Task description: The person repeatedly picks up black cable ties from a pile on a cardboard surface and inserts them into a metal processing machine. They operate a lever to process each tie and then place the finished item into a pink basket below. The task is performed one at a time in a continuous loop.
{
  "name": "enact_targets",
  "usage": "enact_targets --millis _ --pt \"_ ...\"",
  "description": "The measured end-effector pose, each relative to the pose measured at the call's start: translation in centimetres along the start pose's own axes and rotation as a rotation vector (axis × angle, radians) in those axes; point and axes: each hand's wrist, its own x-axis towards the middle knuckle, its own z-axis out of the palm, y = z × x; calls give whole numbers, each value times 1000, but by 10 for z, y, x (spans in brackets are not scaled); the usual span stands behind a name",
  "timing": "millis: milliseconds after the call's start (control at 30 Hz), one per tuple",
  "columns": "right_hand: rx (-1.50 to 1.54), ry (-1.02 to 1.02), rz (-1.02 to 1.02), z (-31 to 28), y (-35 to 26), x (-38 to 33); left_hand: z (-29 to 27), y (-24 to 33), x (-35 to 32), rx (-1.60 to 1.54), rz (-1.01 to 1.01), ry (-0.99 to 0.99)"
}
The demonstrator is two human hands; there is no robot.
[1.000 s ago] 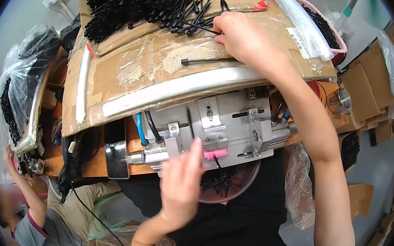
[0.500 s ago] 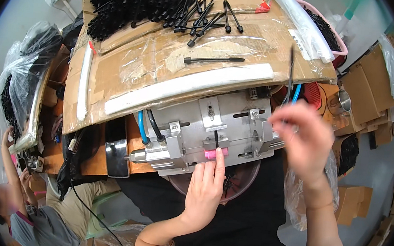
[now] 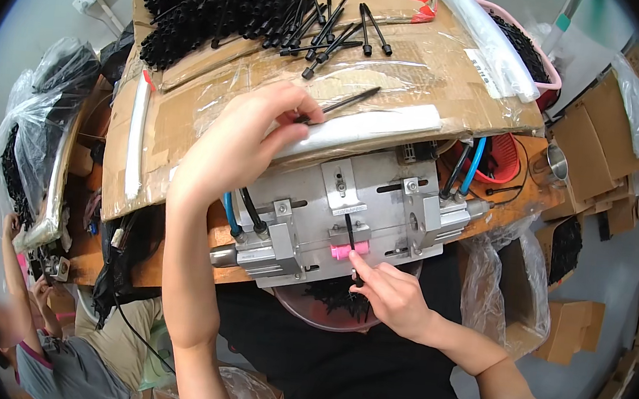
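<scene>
Left hand (image 3: 245, 131) pinches one black knobbed rod (image 3: 354, 100) over the cardboard (image 3: 424, 71); a second rod (image 3: 349, 229) appears seated at the metal fixture's (image 3: 282, 240) pink block (image 3: 340, 253), right hand (image 3: 396, 298) alongside, grip indeterminate; the rod heap (image 3: 199, 11) lies unloaded.

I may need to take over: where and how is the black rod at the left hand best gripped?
Pinch the black rod by its exposed shaft, probably from the right: it slants up and rightward from the left hand, which is at its other end.
</scene>
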Motion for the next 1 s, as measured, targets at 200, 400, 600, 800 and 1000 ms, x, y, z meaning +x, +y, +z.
enact_targets --millis 200,400,600,800,1000 --pt "-277 49 -149 -62 -5 62 73 55 -80 297 -60 383" --pt "-666 293 -168 -100 104 228 168 93 -138 456 -173 227" --pt "-484 -58 147 -128 111 256 183 84 -126 445 -247 174" --pt "-374 169 135 -148 73 205 161 89 -122 341 -242 143" --pt "-454 159 -136 -133 91 219 52 27 -1 527 -29 509"
